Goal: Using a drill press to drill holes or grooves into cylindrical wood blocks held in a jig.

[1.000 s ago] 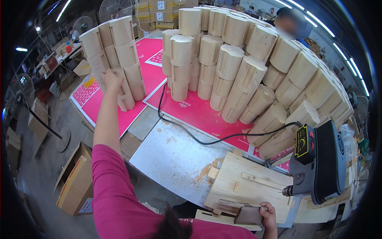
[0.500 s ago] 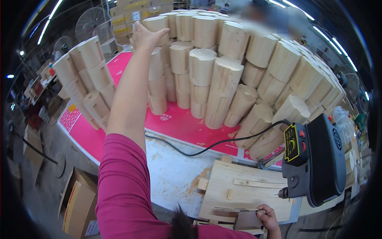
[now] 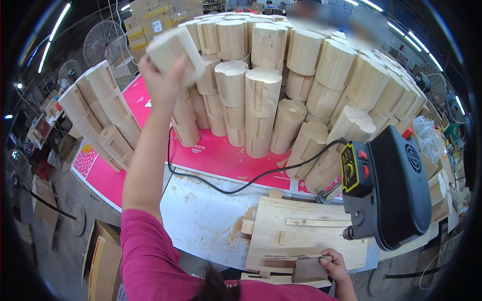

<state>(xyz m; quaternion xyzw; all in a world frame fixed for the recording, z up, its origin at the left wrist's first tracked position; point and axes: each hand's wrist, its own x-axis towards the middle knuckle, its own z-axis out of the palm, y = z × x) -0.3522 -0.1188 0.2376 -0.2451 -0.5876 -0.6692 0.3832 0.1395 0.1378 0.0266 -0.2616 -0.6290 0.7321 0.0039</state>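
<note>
At the lower left of the frame an open cardboard box (image 3: 103, 256) sits on the floor. Above it, at the left edge, a leaning row of pale wooden blocks (image 3: 98, 118) stands on a pink sheet (image 3: 211, 155).

The left hand (image 3: 160, 83) is raised high in the upper left, its arm in a pink sleeve (image 3: 145, 251) rising from the lower edge. Its fingers are clamped on a pale wooden block (image 3: 173, 50), held in the air and tilted, just in front of the stacked wooden cylinders (image 3: 281, 75) that fill the upper middle and right of the frame.

Below the stack a black cable (image 3: 226, 188) runs across the white tabletop (image 3: 201, 220), which carries some sawdust. To its right lies a flat wooden board (image 3: 301, 236) with thin strips fixed on it.

At the bottom, right of centre, the right hand (image 3: 334, 263) rests at the board's near edge, fingers curled round a small dark flat piece (image 3: 309, 270) that lies against the board.

Furthest right, a black drill press head (image 3: 396, 185) with a yellow switch panel hangs over the board's right end.
</note>
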